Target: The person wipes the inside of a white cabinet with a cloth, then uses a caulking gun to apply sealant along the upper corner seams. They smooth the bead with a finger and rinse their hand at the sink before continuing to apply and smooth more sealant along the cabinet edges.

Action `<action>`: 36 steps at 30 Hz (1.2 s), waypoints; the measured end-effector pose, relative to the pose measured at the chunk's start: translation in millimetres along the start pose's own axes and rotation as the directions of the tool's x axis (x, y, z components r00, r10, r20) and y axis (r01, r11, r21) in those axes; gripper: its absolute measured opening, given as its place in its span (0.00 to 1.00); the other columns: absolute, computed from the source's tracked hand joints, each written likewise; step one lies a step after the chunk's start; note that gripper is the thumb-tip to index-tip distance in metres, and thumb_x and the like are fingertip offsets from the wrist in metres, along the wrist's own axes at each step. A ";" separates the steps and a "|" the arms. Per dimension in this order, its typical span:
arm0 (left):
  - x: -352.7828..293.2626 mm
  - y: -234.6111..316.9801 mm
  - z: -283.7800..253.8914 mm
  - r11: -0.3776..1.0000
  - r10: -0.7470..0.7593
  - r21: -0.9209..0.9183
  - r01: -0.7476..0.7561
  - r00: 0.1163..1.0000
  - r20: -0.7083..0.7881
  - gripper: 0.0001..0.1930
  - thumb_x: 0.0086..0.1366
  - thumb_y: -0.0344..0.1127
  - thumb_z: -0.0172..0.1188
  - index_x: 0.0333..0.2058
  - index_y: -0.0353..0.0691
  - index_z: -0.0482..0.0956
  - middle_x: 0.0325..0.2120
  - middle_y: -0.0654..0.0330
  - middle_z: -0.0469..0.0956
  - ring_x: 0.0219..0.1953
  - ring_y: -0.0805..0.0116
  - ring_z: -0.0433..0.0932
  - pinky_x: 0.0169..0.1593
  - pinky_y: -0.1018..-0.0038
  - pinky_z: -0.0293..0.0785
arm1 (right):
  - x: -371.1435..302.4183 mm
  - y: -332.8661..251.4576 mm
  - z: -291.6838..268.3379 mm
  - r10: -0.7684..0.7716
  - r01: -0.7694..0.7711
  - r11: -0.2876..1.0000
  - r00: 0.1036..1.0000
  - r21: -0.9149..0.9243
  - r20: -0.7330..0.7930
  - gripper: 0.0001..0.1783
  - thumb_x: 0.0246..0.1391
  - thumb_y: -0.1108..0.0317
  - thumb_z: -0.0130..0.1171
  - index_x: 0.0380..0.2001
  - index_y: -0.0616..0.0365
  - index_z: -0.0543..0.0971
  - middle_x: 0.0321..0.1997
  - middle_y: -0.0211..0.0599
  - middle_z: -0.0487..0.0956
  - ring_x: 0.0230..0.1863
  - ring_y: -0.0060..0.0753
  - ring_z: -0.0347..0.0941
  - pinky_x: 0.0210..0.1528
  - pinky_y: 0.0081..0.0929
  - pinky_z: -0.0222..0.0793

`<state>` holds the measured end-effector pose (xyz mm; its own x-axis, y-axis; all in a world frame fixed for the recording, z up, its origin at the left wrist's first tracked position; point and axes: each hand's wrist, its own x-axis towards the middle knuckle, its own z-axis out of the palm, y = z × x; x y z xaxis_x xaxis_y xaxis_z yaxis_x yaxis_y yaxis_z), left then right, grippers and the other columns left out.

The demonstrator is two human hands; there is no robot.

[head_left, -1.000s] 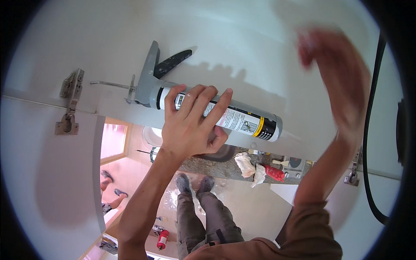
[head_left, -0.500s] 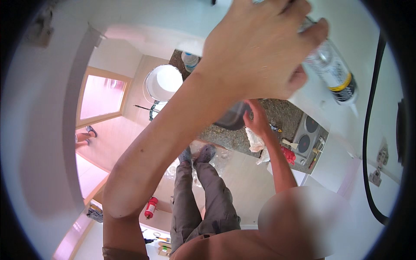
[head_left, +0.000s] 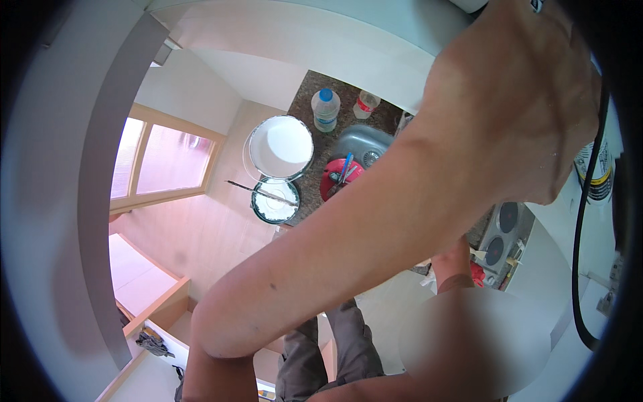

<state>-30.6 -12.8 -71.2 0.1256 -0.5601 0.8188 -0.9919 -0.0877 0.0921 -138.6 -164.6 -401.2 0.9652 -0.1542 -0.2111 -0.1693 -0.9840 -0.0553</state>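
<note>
My left hand (head_left: pixel 516 100) is raised at the upper right, its back toward me and most fingers out of sight. It is closed around a sealant cartridge (head_left: pixel 595 171), whose yellow-and-black banded end sticks out below the hand beside the white wall. My left forearm (head_left: pixel 348 228) crosses the middle of the picture. Behind it, only the wrist of my right hand (head_left: pixel 455 254) shows, low over the counter by a red cloth (head_left: pixel 477 273); its fingers are hidden.
A black cable (head_left: pixel 574 221) hangs at the right. On the counter are a hob (head_left: pixel 499 231), metal sink (head_left: pixel 351 137), red bowl with tools (head_left: pixel 329 181), and bottle (head_left: pixel 325 110). Left of these stand a white bucket (head_left: pixel 251 144) and an open paint tub (head_left: pixel 271 211).
My left hand has moved right with the cartridge. The view has shifted, bringing the sink and red bowl into sight. My right hand's fingers have gone behind the left forearm.
</note>
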 end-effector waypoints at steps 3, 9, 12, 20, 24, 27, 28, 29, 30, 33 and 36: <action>0.5 -4.2 2.4 1.000 -0.017 -0.019 0.017 1.000 -0.015 0.30 0.50 0.40 0.62 0.55 0.39 0.76 0.45 0.51 0.72 0.48 0.55 0.73 0.60 0.50 0.61 | -8.1 2.5 7.7 0.042 -0.041 0.998 0.999 0.052 -0.026 0.12 0.58 0.71 0.55 0.46 0.60 0.77 0.39 0.43 0.81 0.44 0.38 0.80 0.48 0.37 0.77; 7.0 -1.4 12.9 0.999 -0.040 -0.034 0.039 0.998 -0.044 0.30 0.51 0.38 0.62 0.55 0.38 0.76 0.46 0.51 0.72 0.49 0.54 0.72 0.60 0.50 0.62 | -28.5 6.7 23.9 0.190 -0.173 0.964 0.979 0.202 -0.070 0.11 0.59 0.71 0.54 0.45 0.59 0.77 0.39 0.43 0.81 0.43 0.38 0.80 0.48 0.37 0.78; 1.2 -4.6 16.0 0.998 -0.062 -0.028 0.060 0.997 -0.045 0.30 0.51 0.38 0.62 0.55 0.37 0.76 0.47 0.50 0.71 0.49 0.53 0.72 0.60 0.50 0.62 | -35.1 0.6 32.4 0.297 -0.269 0.919 0.953 0.288 -0.057 0.11 0.60 0.71 0.54 0.45 0.59 0.77 0.38 0.43 0.81 0.43 0.38 0.80 0.47 0.36 0.78; 0.8 6.8 22.9 0.997 -0.060 -0.048 0.059 0.998 -0.023 0.29 0.53 0.36 0.61 0.56 0.36 0.75 0.48 0.49 0.70 0.50 0.52 0.72 0.61 0.51 0.63 | -63.0 -0.4 40.3 0.611 -0.551 0.665 0.790 0.505 0.057 0.10 0.61 0.70 0.53 0.44 0.59 0.77 0.38 0.43 0.81 0.42 0.38 0.80 0.47 0.36 0.78; 3.0 4.7 22.4 0.996 -0.069 -0.049 0.068 0.997 -0.022 0.29 0.53 0.35 0.61 0.56 0.35 0.75 0.49 0.48 0.70 0.51 0.51 0.71 0.61 0.51 0.63 | -68.1 6.9 53.2 0.706 -0.617 0.493 0.695 0.613 0.132 0.09 0.61 0.70 0.52 0.43 0.59 0.77 0.38 0.43 0.81 0.42 0.38 0.80 0.47 0.36 0.79; 1.0 1.4 22.1 0.995 -0.086 -0.047 0.085 0.996 -0.019 0.29 0.54 0.35 0.61 0.56 0.35 0.75 0.50 0.48 0.70 0.51 0.51 0.71 0.61 0.51 0.64 | -74.4 19.2 67.3 0.767 -0.640 0.352 0.616 0.683 0.182 0.09 0.62 0.70 0.52 0.43 0.59 0.77 0.38 0.43 0.81 0.42 0.38 0.80 0.47 0.35 0.79; -0.5 1.1 21.6 0.995 -0.095 -0.044 0.094 0.995 -0.020 0.29 0.54 0.34 0.61 0.57 0.35 0.74 0.50 0.48 0.69 0.51 0.51 0.71 0.61 0.51 0.64 | -75.3 21.6 73.1 0.782 -0.640 0.303 0.590 0.706 0.199 0.09 0.62 0.70 0.52 0.43 0.59 0.77 0.38 0.43 0.81 0.42 0.38 0.80 0.47 0.35 0.79; -1.6 4.1 22.5 0.995 -0.089 -0.043 0.088 0.996 -0.015 0.29 0.54 0.34 0.61 0.57 0.35 0.74 0.50 0.48 0.69 0.51 0.50 0.71 0.61 0.52 0.64 | -76.1 17.5 66.8 0.794 -0.624 0.231 0.564 0.746 0.226 0.09 0.62 0.70 0.52 0.43 0.59 0.77 0.38 0.43 0.81 0.42 0.38 0.80 0.47 0.35 0.79; -3.7 4.8 23.3 0.996 -0.087 -0.035 0.087 0.996 -0.011 0.29 0.54 0.34 0.61 0.57 0.34 0.74 0.50 0.47 0.69 0.51 0.50 0.71 0.61 0.52 0.64 | -77.1 15.3 65.4 0.802 -0.604 0.159 0.541 0.781 0.255 0.09 0.62 0.70 0.52 0.43 0.59 0.77 0.38 0.43 0.81 0.41 0.37 0.80 0.47 0.35 0.79; -8.1 8.0 24.4 0.995 -0.089 -0.036 0.089 0.996 -0.003 0.29 0.54 0.33 0.61 0.57 0.34 0.74 0.51 0.47 0.69 0.52 0.50 0.71 0.61 0.52 0.64 | -80.5 13.9 74.6 0.806 -0.483 -0.125 0.460 0.867 0.373 0.09 0.63 0.69 0.51 0.42 0.59 0.77 0.37 0.43 0.81 0.41 0.37 0.81 0.47 0.35 0.79; -11.4 7.2 23.5 0.994 -0.097 -0.045 0.097 0.995 -0.002 0.29 0.55 0.33 0.61 0.57 0.33 0.74 0.51 0.47 0.69 0.52 0.49 0.71 0.61 0.52 0.65 | -86.2 19.4 79.5 0.789 -0.311 -0.359 0.402 0.880 0.464 0.09 0.63 0.69 0.51 0.42 0.59 0.77 0.37 0.43 0.81 0.41 0.37 0.81 0.47 0.35 0.79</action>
<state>-38.8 -26.3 -93.2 0.2209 -0.5470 0.8074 -0.9750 -0.1043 0.1961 -240.9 -163.3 -461.6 0.1622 -0.7971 -0.5816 -0.4151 0.4796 -0.7731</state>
